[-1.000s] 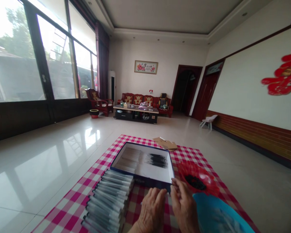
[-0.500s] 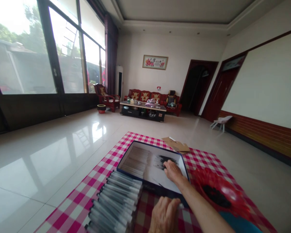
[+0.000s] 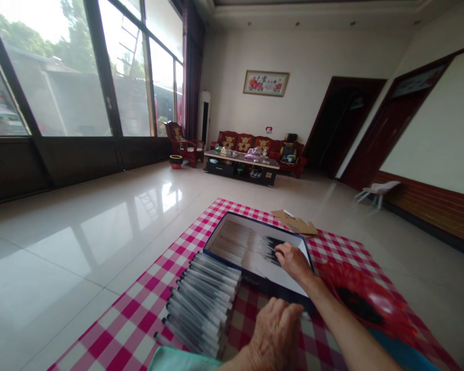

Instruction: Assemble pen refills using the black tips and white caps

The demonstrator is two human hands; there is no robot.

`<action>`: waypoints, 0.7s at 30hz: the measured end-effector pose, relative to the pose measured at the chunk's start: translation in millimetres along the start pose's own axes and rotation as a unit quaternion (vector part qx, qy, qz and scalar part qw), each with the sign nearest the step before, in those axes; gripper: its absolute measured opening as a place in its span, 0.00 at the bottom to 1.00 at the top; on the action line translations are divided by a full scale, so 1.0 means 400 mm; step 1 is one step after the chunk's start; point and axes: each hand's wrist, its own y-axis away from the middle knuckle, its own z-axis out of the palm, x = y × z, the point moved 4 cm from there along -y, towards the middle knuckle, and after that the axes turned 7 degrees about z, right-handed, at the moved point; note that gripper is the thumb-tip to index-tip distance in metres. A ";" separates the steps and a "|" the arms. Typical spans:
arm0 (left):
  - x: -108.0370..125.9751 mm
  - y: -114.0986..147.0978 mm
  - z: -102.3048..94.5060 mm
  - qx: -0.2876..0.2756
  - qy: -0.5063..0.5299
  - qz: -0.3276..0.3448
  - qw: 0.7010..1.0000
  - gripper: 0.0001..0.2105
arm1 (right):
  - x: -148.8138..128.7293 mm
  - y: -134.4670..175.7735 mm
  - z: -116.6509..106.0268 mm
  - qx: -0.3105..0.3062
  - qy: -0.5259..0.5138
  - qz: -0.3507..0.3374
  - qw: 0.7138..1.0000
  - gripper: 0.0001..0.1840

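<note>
Shiny pale floor (image 3: pixel 112 257) spreads around a cloth (image 3: pixel 119 319) with pink and white checks. On the cloth lies a flat blue box (image 3: pixel 256 260), open on top and white inside. Far behind the box stands a red sofa (image 3: pixel 245 143). Thin sticks (image 3: pixel 230 241) lie in a row in the left part of the box, and small black bits (image 3: pixel 271 248) lie in its right part. The right hand (image 3: pixel 294 261) reaches into the box at the black bits. Its fingers are bent and close together, but I cannot tell if they pinch one. The left hand (image 3: pixel 276 327) is just in front of the box, near its right corner, with its fingers curled in. Something pale (image 3: pixel 305 315) shows by its fingertips, too blurry to name, so I cannot tell what it holds. Lots of see-through pens (image 3: pixel 204 301) lie piled in front of the box, on the left. A red flower-shaped bowl (image 3: pixel 395 303) sits to the right of the box, and brown cardboard (image 3: pixel 302 226) lies just behind the box.
</note>
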 end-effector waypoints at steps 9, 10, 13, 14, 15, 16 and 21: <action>0.004 0.011 0.000 0.006 -0.008 -0.028 1.000 0.13 | 0.004 0.246 -0.135 0.151 -0.351 0.077 0.921 0.24; 0.003 0.013 0.002 0.004 -0.005 -0.027 1.000 0.13 | 0.009 0.274 -0.148 0.165 -0.404 0.089 0.895 0.28; 0.001 0.020 0.007 -0.002 -0.002 -0.019 1.000 0.15 | 0.017 0.339 -0.181 0.207 -0.476 0.118 0.847 0.37; 0.000 0.022 0.008 -0.003 -0.001 -0.016 1.000 0.15 | 0.017 0.356 -0.190 0.221 -0.487 0.125 0.836 0.38; 0.000 0.023 0.008 -0.004 -0.001 -0.014 1.000 0.15 | 0.016 0.370 -0.197 0.233 -0.498 0.133 0.825 0.38; 0.000 0.025 0.009 -0.006 0.000 -0.012 1.000 0.15 | 0.015 0.382 -0.202 0.245 -0.510 0.139 0.813 0.37; 0.000 0.024 0.007 -0.014 0.004 -0.014 1.000 0.14 | 0.002 0.413 -0.205 0.272 -0.545 0.148 0.779 0.32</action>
